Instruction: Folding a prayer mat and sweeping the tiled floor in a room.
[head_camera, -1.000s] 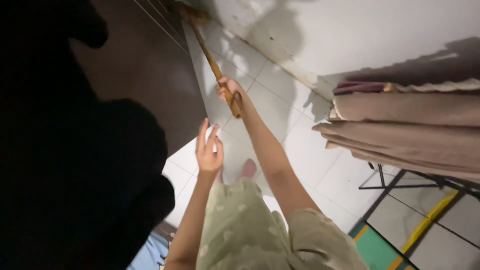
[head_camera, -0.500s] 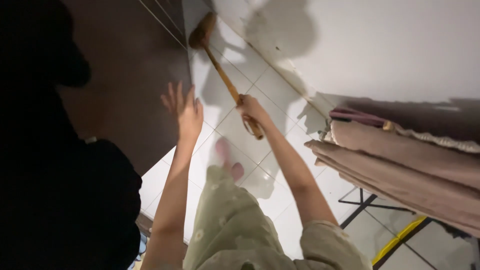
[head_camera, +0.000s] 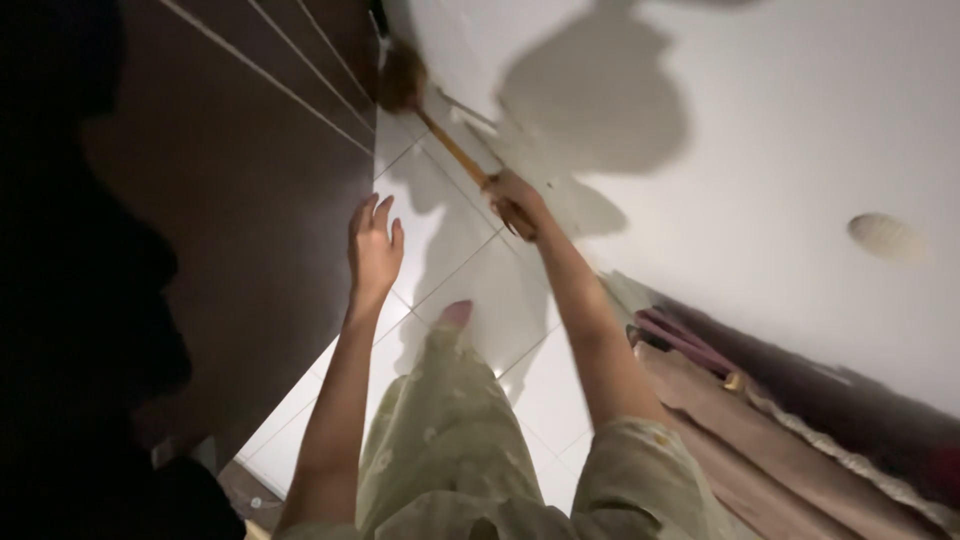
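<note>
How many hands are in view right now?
2. The right hand grips the wooden broom handle near the white wall; the left hand is open, raised above the tiled floor beside the dark wooden panel.

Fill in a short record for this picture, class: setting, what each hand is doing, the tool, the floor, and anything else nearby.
setting: indoors, dim, seen from above
right hand: closed around the wooden handle of a broom
left hand: open, fingers spread, holding nothing, close to the dark panel
broom head: down on the floor where dark panel and white wall meet
floor: pale tiles, shadows across them
foot: one bare foot on the tiles
nearby: folded pinkish cloth at the right
</note>
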